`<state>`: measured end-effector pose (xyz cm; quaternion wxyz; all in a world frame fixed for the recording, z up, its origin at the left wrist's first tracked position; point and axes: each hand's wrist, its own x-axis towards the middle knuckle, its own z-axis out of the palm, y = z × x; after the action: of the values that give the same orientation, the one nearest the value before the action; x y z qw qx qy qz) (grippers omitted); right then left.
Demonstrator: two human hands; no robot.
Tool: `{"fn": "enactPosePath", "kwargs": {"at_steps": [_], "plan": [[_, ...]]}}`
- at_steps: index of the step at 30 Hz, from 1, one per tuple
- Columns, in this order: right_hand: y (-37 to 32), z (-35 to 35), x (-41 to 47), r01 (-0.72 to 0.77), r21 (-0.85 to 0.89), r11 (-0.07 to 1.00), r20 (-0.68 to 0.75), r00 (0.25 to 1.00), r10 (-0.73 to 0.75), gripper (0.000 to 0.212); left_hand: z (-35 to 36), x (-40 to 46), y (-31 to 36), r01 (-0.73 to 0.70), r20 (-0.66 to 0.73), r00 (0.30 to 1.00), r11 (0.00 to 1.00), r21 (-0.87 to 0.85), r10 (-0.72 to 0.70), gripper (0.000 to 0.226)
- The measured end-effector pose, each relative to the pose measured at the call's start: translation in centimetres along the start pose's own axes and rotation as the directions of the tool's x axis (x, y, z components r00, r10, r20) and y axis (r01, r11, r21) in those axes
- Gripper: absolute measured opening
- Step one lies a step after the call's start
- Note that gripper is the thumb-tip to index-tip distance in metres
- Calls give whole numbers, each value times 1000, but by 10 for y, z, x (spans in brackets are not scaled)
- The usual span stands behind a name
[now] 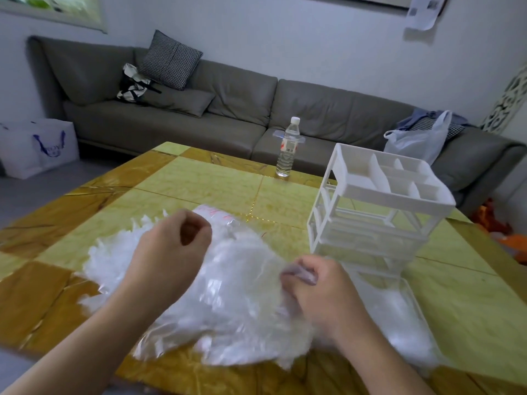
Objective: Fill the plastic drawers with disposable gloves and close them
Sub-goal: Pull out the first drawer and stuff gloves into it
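A big heap of thin, clear disposable gloves (228, 303) covers the near middle of the table. My left hand (174, 240) hovers over the heap's far side with its fingers curled; whether it pinches any plastic I cannot tell. My right hand (316, 289) grips a bunch of gloves at the heap's right edge. The white plastic drawer frame (379, 206) stands at the right with an open divided top tray. A clear drawer (399, 306) pulled out at its foot lies on the table, with gloves inside it.
The yellow-and-brown tiled table (199, 183) carries a water bottle (288, 149) at its far edge. Behind it runs a grey sofa (228, 109) with cushions and bags. A white shopping bag (37, 146) sits on the floor at left.
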<state>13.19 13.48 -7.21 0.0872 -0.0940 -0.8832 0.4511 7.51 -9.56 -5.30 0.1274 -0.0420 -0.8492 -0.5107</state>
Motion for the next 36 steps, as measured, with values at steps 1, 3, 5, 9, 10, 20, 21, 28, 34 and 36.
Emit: {"fn": "enactPosePath", "kwargs": {"at_steps": [1, 3, 5, 9, 10, 20, 21, 28, 34, 36], "plan": [[-2, -8, 2, 13, 77, 997, -60, 998, -8, 9, -5, -2, 6, -16, -58, 998, 996, -91, 11, 14], [-2, -22, 4, 7, 310, 951, -157, 987, 44, 18, -14, -8, 20, -7, -37, 999, 955, -296, -4, 37], [-1, -32, 6, -17, 543, 839, -190, 971, 143, 25, -19, -13, 28, 174, 276, 960, 869, -463, -45, 59], [1, -28, 8, -82, 748, 658, -141, 950, 279, 20, 11, -31, 30, 526, 934, 346, 843, -111, -93, 102], [3, -24, 8, -97, 748, 657, -131, 948, 290, 18, 22, -38, 31, 578, 936, 326, 812, -83, -136, 107], [3, -10, -6, -94, 616, 782, -31, 989, 143, 28, 47, -43, 36, 400, 309, 915, 692, -600, -260, 9], [3, -14, -7, -143, 652, 745, 42, 987, 153, 25, 44, -43, 35, 344, 279, 936, 732, -588, -215, 14], [-5, -19, -8, -264, 771, 580, 190, 964, 186, 19, 40, -38, 29, 119, 323, 945, 884, -452, 38, 40], [-9, -23, -1, -141, 776, 615, -80, 945, 318, 27, 38, -37, 24, 109, 315, 949, 923, -370, 15, 38], [-10, -25, -2, -145, 795, 590, -67, 944, 323, 30, 39, -38, 22, 113, 308, 952, 922, -370, 7, 37]]}}
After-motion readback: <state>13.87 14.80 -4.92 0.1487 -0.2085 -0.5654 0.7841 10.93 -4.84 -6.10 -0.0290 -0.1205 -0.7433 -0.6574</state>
